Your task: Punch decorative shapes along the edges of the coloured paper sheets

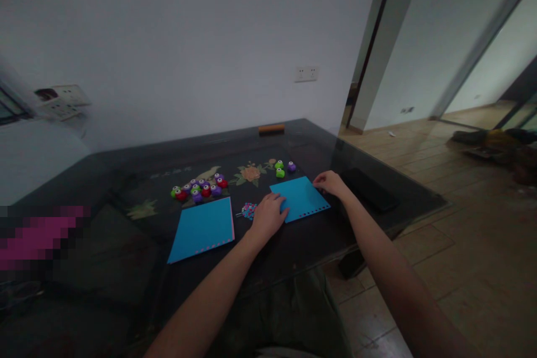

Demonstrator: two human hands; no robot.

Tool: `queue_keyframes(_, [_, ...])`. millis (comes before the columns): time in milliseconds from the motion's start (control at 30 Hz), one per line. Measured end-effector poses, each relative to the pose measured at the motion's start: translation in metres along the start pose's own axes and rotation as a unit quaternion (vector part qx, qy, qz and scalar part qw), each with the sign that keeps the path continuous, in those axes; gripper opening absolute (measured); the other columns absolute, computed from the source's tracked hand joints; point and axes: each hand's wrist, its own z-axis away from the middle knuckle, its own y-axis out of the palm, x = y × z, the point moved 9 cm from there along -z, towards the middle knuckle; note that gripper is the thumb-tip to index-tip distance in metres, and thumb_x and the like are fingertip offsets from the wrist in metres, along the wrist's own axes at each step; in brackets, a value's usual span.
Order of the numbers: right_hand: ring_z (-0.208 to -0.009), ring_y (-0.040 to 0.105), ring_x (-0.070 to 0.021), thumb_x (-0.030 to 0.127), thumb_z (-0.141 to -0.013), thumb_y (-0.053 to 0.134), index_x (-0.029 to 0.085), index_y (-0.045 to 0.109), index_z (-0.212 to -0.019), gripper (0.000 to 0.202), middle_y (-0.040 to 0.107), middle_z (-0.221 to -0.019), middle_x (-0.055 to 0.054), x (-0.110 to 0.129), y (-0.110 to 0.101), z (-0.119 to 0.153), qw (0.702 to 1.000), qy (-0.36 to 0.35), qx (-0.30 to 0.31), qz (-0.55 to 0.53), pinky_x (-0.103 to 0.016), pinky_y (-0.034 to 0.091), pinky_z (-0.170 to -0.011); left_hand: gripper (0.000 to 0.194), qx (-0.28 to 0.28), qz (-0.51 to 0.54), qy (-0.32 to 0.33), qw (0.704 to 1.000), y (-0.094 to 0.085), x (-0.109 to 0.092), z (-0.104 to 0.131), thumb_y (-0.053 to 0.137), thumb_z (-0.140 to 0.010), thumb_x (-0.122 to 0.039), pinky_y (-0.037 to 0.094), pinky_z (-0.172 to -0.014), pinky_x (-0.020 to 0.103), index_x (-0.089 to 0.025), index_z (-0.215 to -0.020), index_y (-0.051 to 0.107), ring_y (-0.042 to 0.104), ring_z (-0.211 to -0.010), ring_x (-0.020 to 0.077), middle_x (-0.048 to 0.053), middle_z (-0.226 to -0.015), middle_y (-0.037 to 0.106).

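A blue sheet [302, 199] with a row of holes along its near edge lies on the dark table. My left hand [269, 213] rests on its left edge with the fingers spread. At its upper right edge, my right hand [331, 183] has thumb and fingers pressed together; whatever may be between them is too small to make out. Farther left lies another blue sheet [203, 229] with pink showing along its right side. A small bundle of colourful beads [249, 211] is just left of my left hand.
Several green, red and purple eyed figures [205, 191] stand behind the left sheet. Green figures [279, 172] and a purple one [291, 166] stand behind the right sheet. An orange-brown bar [271, 130] lies near the wall, and a dark flat object [369, 189] at the right.
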Motion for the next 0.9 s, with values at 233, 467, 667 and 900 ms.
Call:
queue_keyframes(233, [-0.046,0.056,-0.0081,0.020,-0.069,0.067,0.014,0.070,-0.079,0.012,0.067,-0.065,-0.003,0.002,-0.002,0.004,1.000,0.005,-0.004,-0.015,-0.020,0.045,-0.054,0.038,-0.001,-0.001,0.000,1.000,0.000,0.001,-0.001,0.048,-0.085,-0.036,0.037,-0.099,0.037,-0.017,-0.115,0.058,0.047,-0.117,0.0249,0.012,-0.124,0.055])
queue_keyframes(467, [-0.045,0.055,-0.0083,0.021,-0.067,0.068,0.015,0.070,-0.076,0.011,0.066,-0.063,-0.003,0.002,-0.003,0.004,1.000,0.003,-0.011,-0.016,-0.020,0.045,-0.054,0.040,-0.006,0.015,-0.009,1.000,-0.003,0.002,0.000,0.050,-0.084,-0.036,0.038,-0.098,0.037,-0.018,-0.119,0.055,0.047,-0.117,0.0249,0.012,-0.126,0.053])
queue_keyframes(667, [-0.045,0.055,-0.0097,0.024,-0.067,0.066,0.015,0.068,-0.076,0.013,0.065,-0.062,-0.002,0.000,-0.009,-0.001,0.998,-0.024,-0.047,-0.036,-0.020,0.043,-0.049,0.034,-0.067,0.060,0.001,0.996,-0.045,0.006,-0.004,0.048,-0.085,-0.033,0.039,-0.098,0.036,-0.018,-0.113,0.058,0.050,-0.114,0.0233,0.010,-0.122,0.056])
queue_keyframes(900, [-0.059,0.059,-0.0140,0.028,-0.069,0.063,0.015,0.068,-0.077,0.016,0.066,-0.067,-0.004,0.043,-0.019,0.013,0.987,-0.116,-0.084,-0.070,-0.023,0.043,-0.054,0.027,-0.074,0.087,0.036,0.993,-0.102,0.078,0.029,0.045,-0.086,-0.029,0.045,-0.089,0.034,-0.020,-0.105,0.061,0.058,-0.101,0.0197,0.005,-0.108,0.064])
